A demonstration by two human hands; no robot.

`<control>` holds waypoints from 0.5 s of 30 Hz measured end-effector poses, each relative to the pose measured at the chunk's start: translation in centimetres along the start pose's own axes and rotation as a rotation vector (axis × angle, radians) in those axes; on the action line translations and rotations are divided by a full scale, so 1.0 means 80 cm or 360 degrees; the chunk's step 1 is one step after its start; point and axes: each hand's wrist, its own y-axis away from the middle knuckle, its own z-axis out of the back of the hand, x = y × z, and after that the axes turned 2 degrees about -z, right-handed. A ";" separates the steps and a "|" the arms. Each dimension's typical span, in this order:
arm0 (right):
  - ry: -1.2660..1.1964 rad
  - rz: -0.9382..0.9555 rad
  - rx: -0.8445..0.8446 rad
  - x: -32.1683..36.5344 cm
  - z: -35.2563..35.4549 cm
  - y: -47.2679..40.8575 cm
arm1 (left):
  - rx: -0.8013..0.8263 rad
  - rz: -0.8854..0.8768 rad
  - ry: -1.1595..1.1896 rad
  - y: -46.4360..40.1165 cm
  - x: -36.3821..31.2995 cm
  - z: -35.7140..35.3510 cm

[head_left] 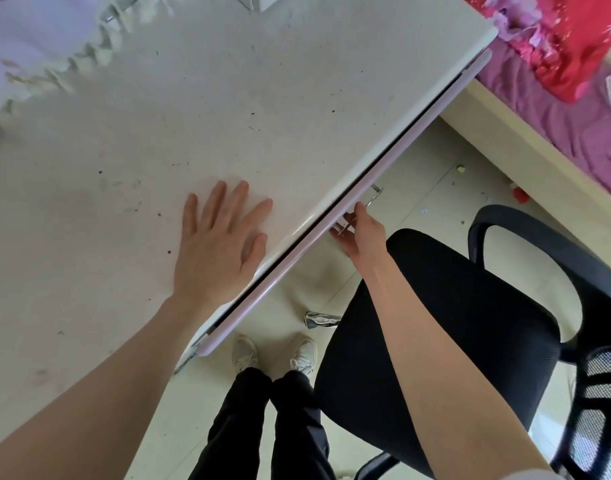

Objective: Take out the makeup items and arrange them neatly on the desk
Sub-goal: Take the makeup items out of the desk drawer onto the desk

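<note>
a person stands at a white desk (193, 109), seen from a head-worn camera looking straight down. nearest the lens, 2 bare forearms reach forward; below them are black trousers (262, 427) and 2 pale shoes (273, 351) on a tiled floor (418, 174). a black office chair (453, 323) sits just right of the feet, its mesh seat under the right forearm and its curved armrest beyond; its chrome base (323, 320) shows near the shoes. the left hand (217, 244) lies flat on the desktop near the front edge, fingers straight and spread, holding nothing. the right hand (361, 233) is below the desk edge, fingers curled around a metal drawer handle (357, 211) on a pale pink drawer front (349, 216). the drawer is open only by a dark sliver, so its contents are hidden and no makeup items can be seen. the desktop is glossy and flecked with dark specks and scuffs. farther off, a blurred lace-edged cloth (55, 57) lies across the desk's far left corner. past the desk's right end, a bed (556, 116) with purple bedding carries a red patterned cover (567, 39). small scraps and a red object (518, 194), too small to identify, lie on the floor by the bed frame.
</note>
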 end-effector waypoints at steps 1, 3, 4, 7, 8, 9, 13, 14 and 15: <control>0.0025 0.0011 -0.0021 0.001 0.000 -0.001 | -0.0003 -0.0002 0.0009 0.000 0.000 0.000; 0.0022 0.0015 -0.0039 0.002 0.000 -0.001 | -0.0008 0.0000 0.0017 0.001 0.000 0.002; 0.0014 0.0014 -0.0044 0.002 0.001 -0.001 | -0.0011 0.0003 0.0021 0.001 -0.001 0.002; 0.0035 0.0014 -0.0082 0.002 0.007 0.001 | 0.0000 0.0013 0.0045 0.002 -0.001 0.004; 0.0046 0.0019 -0.0105 0.001 0.012 0.001 | 0.0004 0.0015 0.0051 0.001 -0.001 0.004; 0.0060 0.0027 -0.0133 -0.001 0.017 0.002 | 0.0010 0.0013 0.0051 0.001 -0.001 0.005; 0.0122 0.0045 -0.0223 -0.004 0.046 0.006 | 0.0012 0.0017 0.0038 0.001 -0.001 0.006; 0.0129 0.0045 -0.0237 -0.004 0.053 0.008 | 0.0014 0.0016 0.0038 0.000 -0.002 0.006; 0.0128 0.0040 -0.0247 -0.003 0.059 0.011 | 0.0014 0.0012 0.0037 0.000 -0.002 0.006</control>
